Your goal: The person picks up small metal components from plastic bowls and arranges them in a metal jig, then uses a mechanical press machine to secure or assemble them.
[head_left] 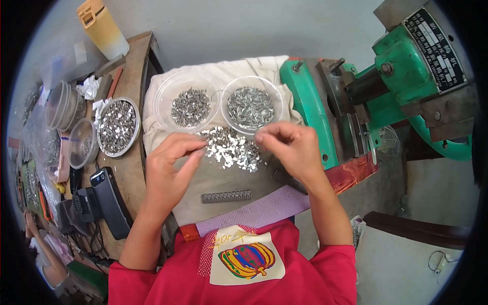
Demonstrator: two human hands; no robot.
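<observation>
Got L hand [172, 168] at L edge of loose metal pcs [231, 151], thumb + index partly spread, tips fairly close w/ V-gap behind; can't tell re: any pc held. Got R hand [296, 151] at R side of same heap, just by near rim of R tub [251, 81], thumb + index nearly tip to tip, other fingers curled; can't tell re: pc in pinch either, too small to see.

Pcs flat, shiny, heaped on beige cloth [239, 65] btwn hands, just nearside of R tub and L tub [165, 104], both clear + round. In L tub: small metal bits [190, 107]. In R tub: thin curved metal clips [249, 107].

Nearer torso on cloth: toothed metal strip [226, 196], flat, approx crosswise, apart from both hands. Below that: purple textured strip [254, 209], slanting up to R.

To R: green machine [307, 114] w/ dark steel parts. To L: wooden bench [133, 61] w/ white-rimmed bowl [138, 119] of metal chips [117, 124], black device [113, 206], yellow bottle [104, 33] at far end. Lower L: co-worker's hand [30, 223], well apart.
</observation>
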